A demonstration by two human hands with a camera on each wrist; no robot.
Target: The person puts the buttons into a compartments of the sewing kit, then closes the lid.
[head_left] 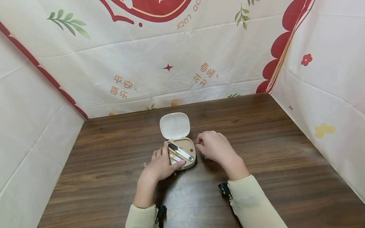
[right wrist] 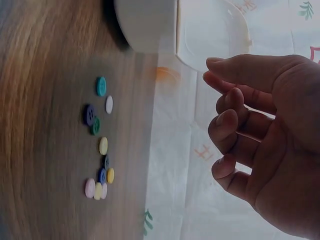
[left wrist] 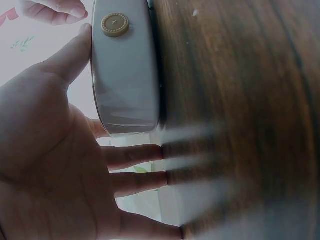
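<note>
An open rounded beige-and-white box (head_left: 187, 144) stands on the table, its white lid (head_left: 175, 125) tipped back. Inside lie a slim black-and-white tool (head_left: 182, 152) and a small dark-red disc (head_left: 191, 150). My left hand (head_left: 160, 165) steadies the box from the left, thumb on its front rim, with several straight fingers reaching down to the table in the left wrist view. Right of the box hovers my right hand (head_left: 214, 145), fingers curled and thumb near the index fingertip; nothing shows between them. Several coloured buttons (right wrist: 101, 86) lie below it.
A brown wooden table (head_left: 114, 142) extends around the box. Printed white cloth (head_left: 159, 63) hangs behind it and along both sides. On the box's front is a tan button-shaped catch (left wrist: 115, 25). Lower on the table lie pink and yellow buttons (right wrist: 90, 188).
</note>
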